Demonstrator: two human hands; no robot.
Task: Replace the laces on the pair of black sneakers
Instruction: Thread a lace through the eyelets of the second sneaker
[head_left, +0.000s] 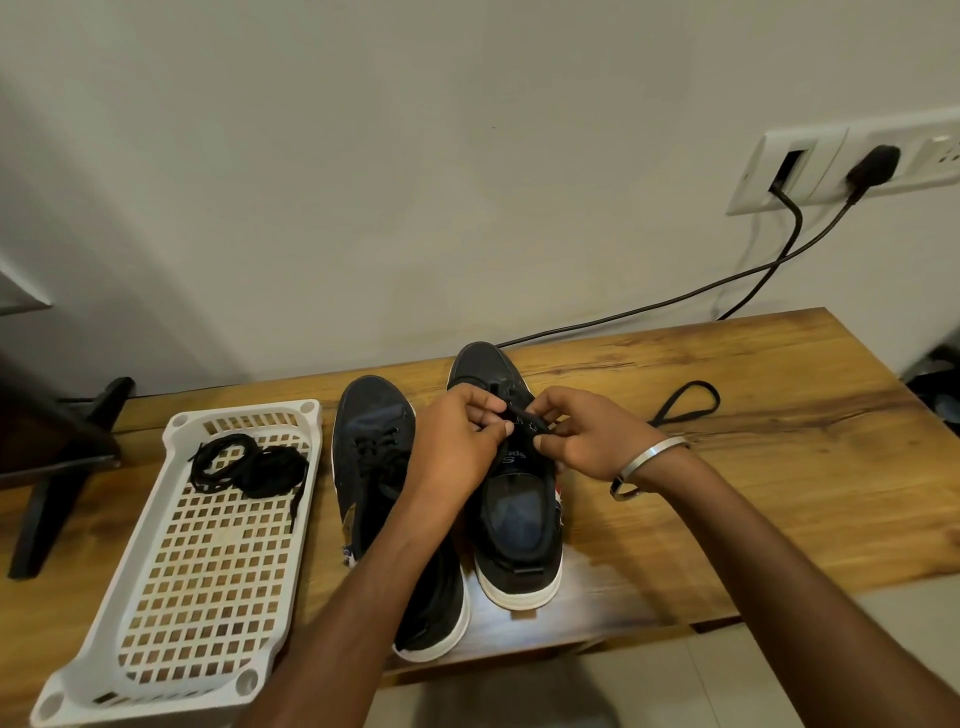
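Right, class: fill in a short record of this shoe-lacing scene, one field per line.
surface: wooden table
right sneaker: both hands at its eyelets
left hand: pinches the lace
right hand: pinches the lace
left sneaker: laced
white basket: holds bundled black laces
loose lace loop: on table, right of the shoes

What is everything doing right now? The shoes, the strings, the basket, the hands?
Right sneaker: upright, being laced.
Left sneaker: upright, laced.
Lace: pinched by both hands.
Left hand: pinches lace.
Right hand: pinches lace.
Basket: upright, holds bundled laces.
Plug: in socket.
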